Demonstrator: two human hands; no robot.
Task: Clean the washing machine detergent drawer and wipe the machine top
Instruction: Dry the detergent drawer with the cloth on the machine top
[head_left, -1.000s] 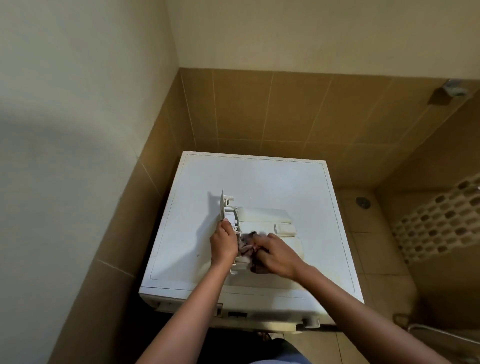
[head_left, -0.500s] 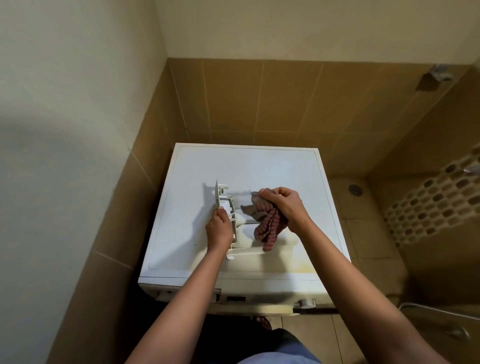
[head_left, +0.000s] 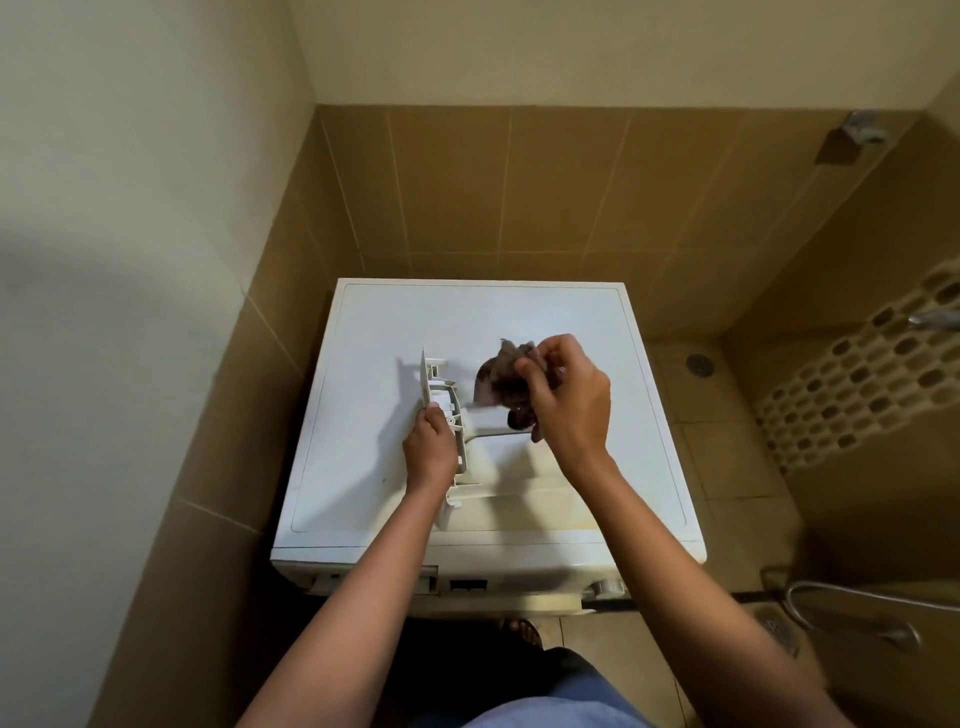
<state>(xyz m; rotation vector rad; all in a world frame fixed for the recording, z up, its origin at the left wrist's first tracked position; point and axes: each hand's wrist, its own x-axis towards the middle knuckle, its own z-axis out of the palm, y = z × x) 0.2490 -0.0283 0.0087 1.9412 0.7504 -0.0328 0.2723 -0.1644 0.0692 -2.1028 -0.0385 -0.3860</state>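
A white detergent drawer (head_left: 447, 410) rests on the white washing machine top (head_left: 374, 322), its front panel at the left. My left hand (head_left: 430, 451) grips the drawer by its left side near the front panel. My right hand (head_left: 566, 399) is raised above the drawer and is closed on a bunched reddish-brown striped cloth (head_left: 501, 382), which hangs clear of the drawer. The right part of the drawer is hidden under my right hand and the cloth.
Tiled walls stand close behind and to the left of the machine. To the right lies a lower tiled floor with a round drain (head_left: 698, 365), a mosaic strip (head_left: 857, 384) and a metal hose (head_left: 852, 603). The machine's control panel (head_left: 467, 584) faces me.
My right hand lifted the cloth out of the drawer, up and to the right, and bunched it higher. My left hand stayed on the drawer.
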